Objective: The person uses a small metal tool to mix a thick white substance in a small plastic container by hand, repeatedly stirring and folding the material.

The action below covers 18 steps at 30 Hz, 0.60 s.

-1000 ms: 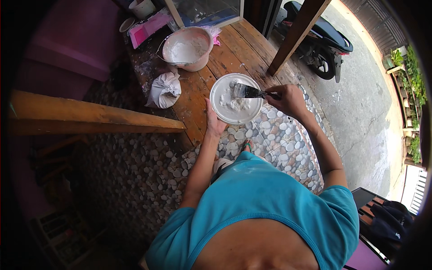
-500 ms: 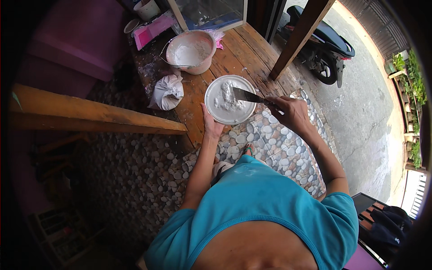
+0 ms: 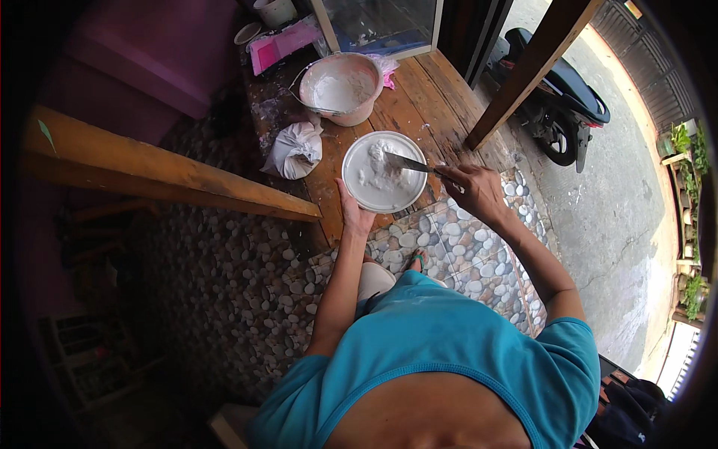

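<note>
My left hand (image 3: 354,209) grips the near left rim of a round white lid (image 3: 361,193) and holds it level in front of me. White paste (image 3: 383,166) lies in a lumpy heap at the lid's middle. In my right hand (image 3: 474,193) is a putty knife (image 3: 410,163), its handle wrapped by closed fingers. The blade reaches leftward over the lid, its tip at the paste. Beyond the lid stands a bucket (image 3: 338,88) with white powdery material inside. Left of the lid sits a crumpled white plastic bag (image 3: 294,152).
A wooden platform (image 3: 419,93) bears the bucket, bag and a pink paint tray (image 3: 288,45). One wooden post (image 3: 532,75) rises at the right, while an orange beam (image 3: 172,165) crosses from the left. A motorcycle (image 3: 561,97) is parked on the concrete. Pebble-patterned tiles (image 3: 262,262) cover the floor.
The putty knife's blade lies flatter and more edge-on over the paste, and the heap looks more spread. My view has shifted, so the surroundings sit farther right. Both hands keep their hold.
</note>
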### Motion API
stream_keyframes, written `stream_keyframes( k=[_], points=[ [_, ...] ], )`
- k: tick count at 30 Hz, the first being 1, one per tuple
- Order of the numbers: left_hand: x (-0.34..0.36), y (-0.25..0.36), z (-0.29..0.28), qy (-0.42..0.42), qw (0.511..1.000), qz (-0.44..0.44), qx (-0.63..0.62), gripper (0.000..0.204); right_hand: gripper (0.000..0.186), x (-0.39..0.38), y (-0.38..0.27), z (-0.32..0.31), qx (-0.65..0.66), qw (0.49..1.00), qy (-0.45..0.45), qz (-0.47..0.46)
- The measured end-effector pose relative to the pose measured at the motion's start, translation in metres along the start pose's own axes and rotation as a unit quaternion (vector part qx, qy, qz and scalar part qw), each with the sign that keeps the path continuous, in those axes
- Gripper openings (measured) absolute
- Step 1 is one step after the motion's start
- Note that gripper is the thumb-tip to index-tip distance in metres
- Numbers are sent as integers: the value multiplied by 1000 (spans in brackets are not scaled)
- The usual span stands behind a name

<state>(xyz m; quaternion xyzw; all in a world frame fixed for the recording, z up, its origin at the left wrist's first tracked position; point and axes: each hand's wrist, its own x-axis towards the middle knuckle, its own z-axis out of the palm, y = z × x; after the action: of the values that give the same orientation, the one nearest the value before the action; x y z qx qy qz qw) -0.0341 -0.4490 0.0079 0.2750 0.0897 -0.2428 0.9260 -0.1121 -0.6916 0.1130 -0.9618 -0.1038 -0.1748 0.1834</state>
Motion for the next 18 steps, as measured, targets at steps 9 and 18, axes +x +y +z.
stream_keyframes(
  k=[9, 18],
  points=[
    [37, 37, -28, 34, 998, 50, -12, 69, 28, 97, 43, 11, 408, 866, -189, 220],
    [60, 57, -55, 69, 996, 50, -41, 64, 26, 260, 98, 125, 180, 958, -157, 160]
  ],
)
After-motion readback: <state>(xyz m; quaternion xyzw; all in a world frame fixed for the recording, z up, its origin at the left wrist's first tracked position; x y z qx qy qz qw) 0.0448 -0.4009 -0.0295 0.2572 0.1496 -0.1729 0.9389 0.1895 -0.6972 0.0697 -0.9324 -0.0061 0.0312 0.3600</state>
